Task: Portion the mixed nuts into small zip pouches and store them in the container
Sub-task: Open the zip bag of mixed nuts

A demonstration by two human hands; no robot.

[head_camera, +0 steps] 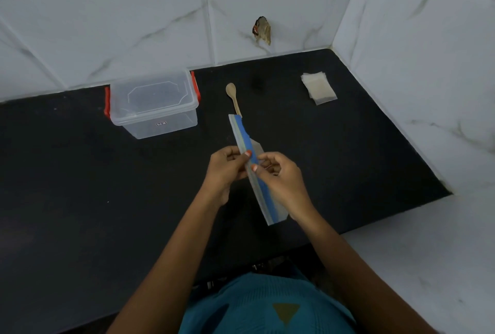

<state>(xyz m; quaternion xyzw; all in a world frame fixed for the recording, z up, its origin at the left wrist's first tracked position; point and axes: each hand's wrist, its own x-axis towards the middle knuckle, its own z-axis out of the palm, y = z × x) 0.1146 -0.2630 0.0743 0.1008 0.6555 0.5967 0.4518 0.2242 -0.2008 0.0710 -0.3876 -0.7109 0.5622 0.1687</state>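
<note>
Head view: left hand (pixel 227 170) and right hand (pixel 281 181) pinch the light, floppy-looking zip pouch (pixel 242 132) along its probably stiffer blue seal (pixel 267 197).

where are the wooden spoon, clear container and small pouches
wooden spoon (pixel 230 90): head view, its bowl
clear container (pixel 178 121): head view, front wall
small pouches (pixel 318 87): head view, top pouch

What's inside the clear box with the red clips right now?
Nothing shows inside the box: through its closed clear lid and walls only the dark counter appears. Glare on the lid and a small label on the front wall hide small patches.
</note>
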